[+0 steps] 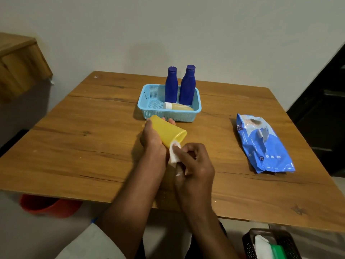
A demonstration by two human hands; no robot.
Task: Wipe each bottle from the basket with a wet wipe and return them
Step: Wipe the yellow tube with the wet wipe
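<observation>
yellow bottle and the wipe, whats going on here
A person is cleaning bottles at a wooden table. The left hand grips the yellow bottle, tilted above the table, while the right hand presses a white wet wipe against its near end. Two blue bottles stand in the light blue basket, with a small pale bottle lying beside them. A blue wipes pack lies to the right.

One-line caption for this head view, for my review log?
Left hand holds a yellow bottle while the right hand rubs its end with a wet wipe, basket behind.
</observation>
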